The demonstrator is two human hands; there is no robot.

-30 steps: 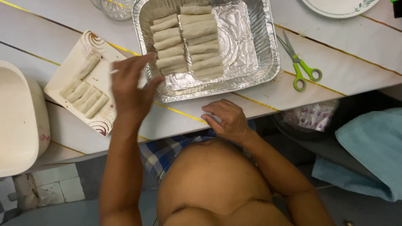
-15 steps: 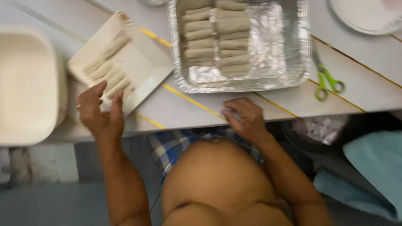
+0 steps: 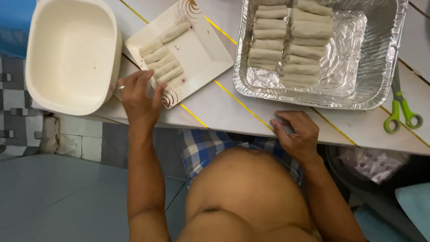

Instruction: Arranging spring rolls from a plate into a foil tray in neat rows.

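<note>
The left hand (image 3: 138,97) lies with fingers spread and open on the near corner of the square white plate (image 3: 199,54), gripping nothing, its fingertips just beside the row of pale rolls (image 3: 162,62) lying on that plate. The right hand (image 3: 295,133) rests loosely curled on the table edge (image 3: 233,110), right of the plate, holding nothing. Left of the plate stands a cream tub (image 3: 71,54); right of it, a foil tray (image 3: 354,58) of rolls, then green scissors (image 3: 402,114).

I see the white square plate (image 3: 197,54) lying flat and cornerwise on the table, five pale rolls (image 3: 162,56) side by side near its left edge.
</note>
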